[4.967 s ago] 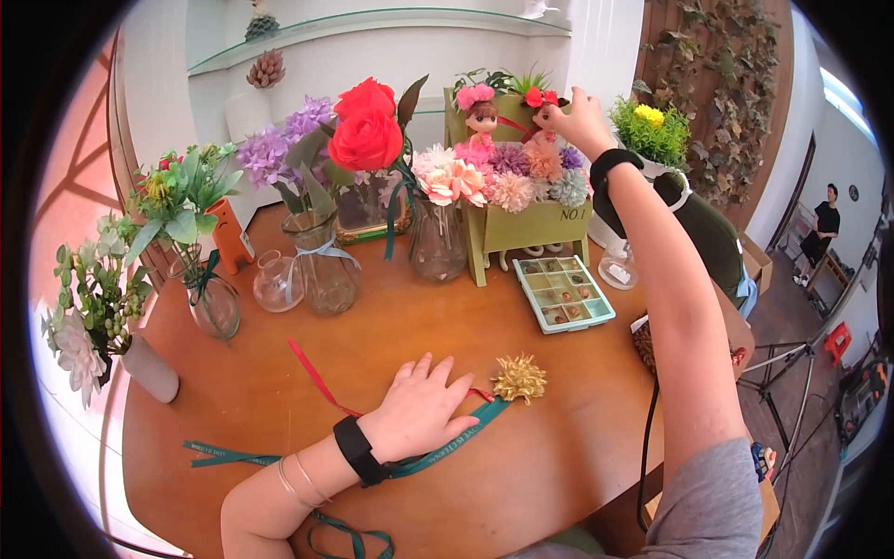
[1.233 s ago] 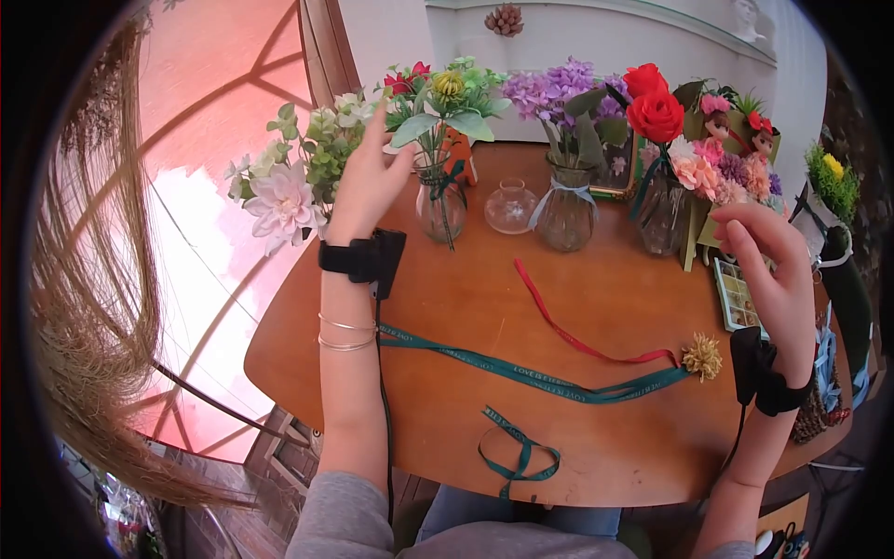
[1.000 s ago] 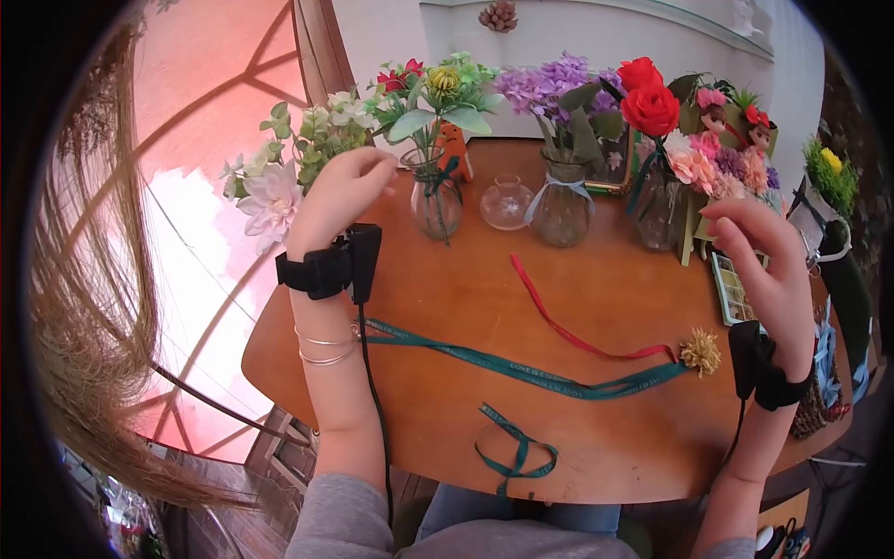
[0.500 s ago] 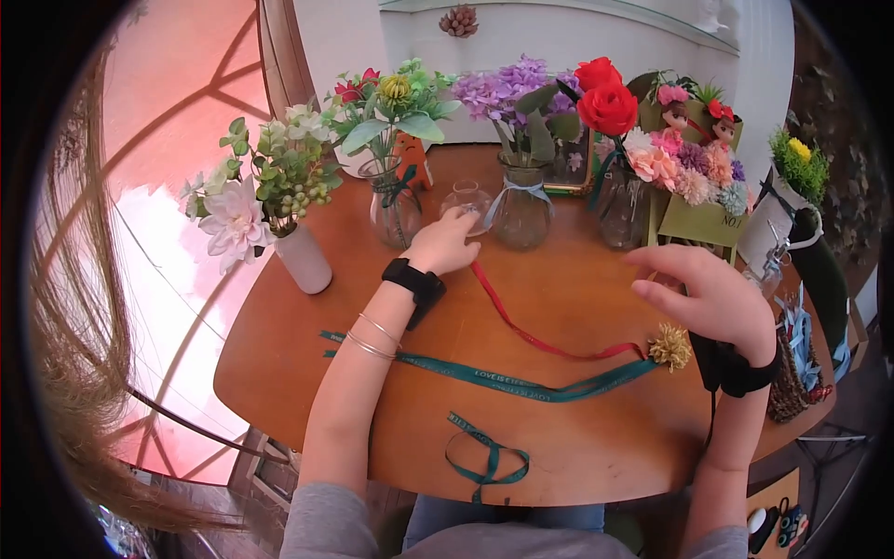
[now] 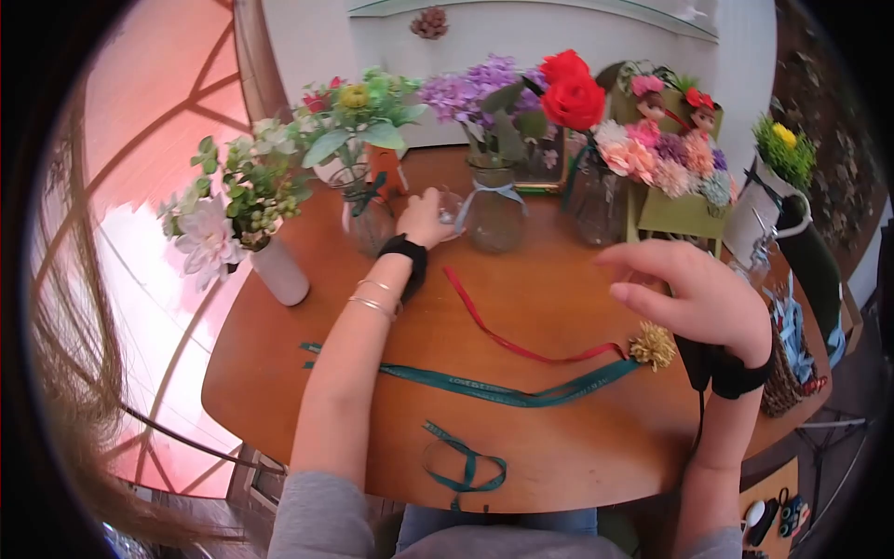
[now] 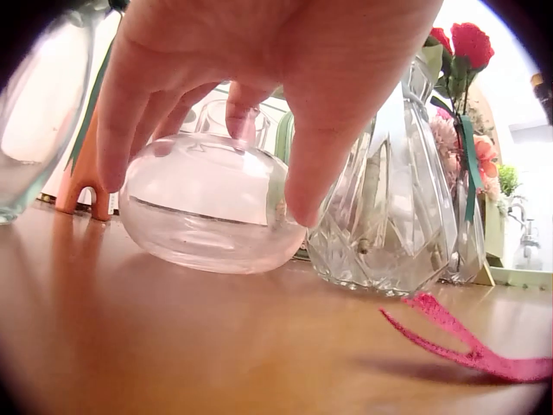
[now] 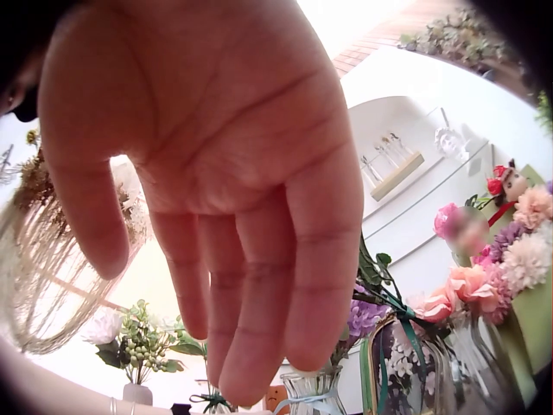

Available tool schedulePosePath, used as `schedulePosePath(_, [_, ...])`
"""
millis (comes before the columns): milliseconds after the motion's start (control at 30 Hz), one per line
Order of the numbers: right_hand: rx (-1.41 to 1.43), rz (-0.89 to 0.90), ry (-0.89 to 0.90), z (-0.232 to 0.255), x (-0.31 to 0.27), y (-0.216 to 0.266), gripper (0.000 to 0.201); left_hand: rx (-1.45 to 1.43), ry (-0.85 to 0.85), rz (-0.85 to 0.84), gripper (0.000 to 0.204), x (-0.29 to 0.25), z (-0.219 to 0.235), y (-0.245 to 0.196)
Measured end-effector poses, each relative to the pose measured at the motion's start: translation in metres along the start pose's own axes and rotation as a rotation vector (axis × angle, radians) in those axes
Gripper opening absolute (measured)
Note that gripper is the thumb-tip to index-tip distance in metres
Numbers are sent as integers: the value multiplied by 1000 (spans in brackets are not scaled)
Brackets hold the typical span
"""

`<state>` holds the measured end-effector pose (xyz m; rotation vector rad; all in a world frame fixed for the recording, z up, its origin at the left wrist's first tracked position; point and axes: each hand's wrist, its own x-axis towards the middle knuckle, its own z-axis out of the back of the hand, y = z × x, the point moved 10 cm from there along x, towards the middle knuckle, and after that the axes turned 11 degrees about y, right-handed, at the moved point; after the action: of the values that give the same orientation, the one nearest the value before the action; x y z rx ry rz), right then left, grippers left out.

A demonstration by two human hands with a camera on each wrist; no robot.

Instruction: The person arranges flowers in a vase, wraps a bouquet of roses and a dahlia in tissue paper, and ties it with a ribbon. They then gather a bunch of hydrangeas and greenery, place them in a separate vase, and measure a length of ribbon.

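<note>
My left hand (image 5: 422, 222) is over the small round glass vase (image 6: 207, 216), its fingers spread down one side and its thumb at the other. The vase sits upright on the wooden table, with nothing in it. In the head view my hand partly hides it. My right hand (image 5: 694, 293) hovers above the right side of the table, fingers loosely bent, holding nothing. Below it lies a gold pompom (image 5: 652, 346) at the end of a green printed ribbon (image 5: 503, 394) and a red ribbon (image 5: 507, 345).
Beside the round vase stand a glass vase of purple flowers (image 5: 496, 219) and a glass vase of green stems (image 5: 369, 224). A white vase (image 5: 280, 278) is at the left. A green planter (image 5: 684, 216) with dolls and a wicker basket (image 5: 782, 377) are at the right.
My left hand leaves the flowers at the left and comes down onto the round glass vase. My right hand, earlier at a doll in the planter, has drawn back over the table.
</note>
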<state>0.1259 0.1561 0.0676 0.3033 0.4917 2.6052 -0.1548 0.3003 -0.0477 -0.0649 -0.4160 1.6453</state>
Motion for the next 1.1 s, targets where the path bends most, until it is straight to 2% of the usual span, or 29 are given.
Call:
schedulePosePath(100, [43, -53, -7, 7, -5, -7, 29, 30, 23, 6, 75, -4, 6, 1])
schedulePosePath(167, [23, -55, -56, 10, -7, -16, 30, 20, 81, -20, 67, -9, 10, -4])
schedulePosePath(233, [-12, -23, -37, 10, -6, -16, 29, 53, 66, -62, 62, -12, 12, -3])
schedulePosePath(300, [13, -88, -15, 11, -7, -21, 29, 66, 2, -209, 56, -24, 19, -16])
schedulePosePath(367, [24, -33, -2, 10, -6, -21, 30, 34, 91, -116, 47, -30, 21, -13])
schedulePosePath(400, [49, -65, 10, 11, -7, -23, 31, -2, 26, -166, 38, -39, 28, -19])
schedulePosePath(433, [50, -76, 6, 14, -9, -25, 31, -73, 41, -134, 32, -40, 28, -10])
schedulePosePath(567, [110, -111, 20, 1, -20, -48, 30, -84, 48, -239, 21, -68, 37, -20])
schedulePosePath(633, [-52, -255, 180, -20, -30, -67, 26, -84, 46, -283, 18, -92, 51, -37])
schedulePosePath(667, [-132, -353, 178, -26, -39, -80, 21, -104, 29, -325, 17, -104, 58, -45])
schedulePosePath(700, [-131, -363, 183, -33, -45, -85, 21, -125, 11, -366, 16, -115, 64, -53])
schedulePosePath(767, [-242, -496, 140, -38, -60, -102, 17, -200, -2, -430, 16, -135, 70, -69])
schedulePosePath(833, [-247, -529, 100, -49, -67, -112, 12, -275, -17, -490, 15, -152, 72, -87])
schedulePosePath(900, [-295, -472, 5, -53, -66, -112, 11, -470, 198, -446, 13, -158, 50, -100])
schedulePosePath(1067, [-369, -474, -56, -55, -60, -109, 8, -348, 197, -671, 14, -188, 36, -152])
schedulePosePath(1100, [-371, -427, -152, -44, -59, -98, 7, -313, 180, -708, 14, -192, 33, -158])
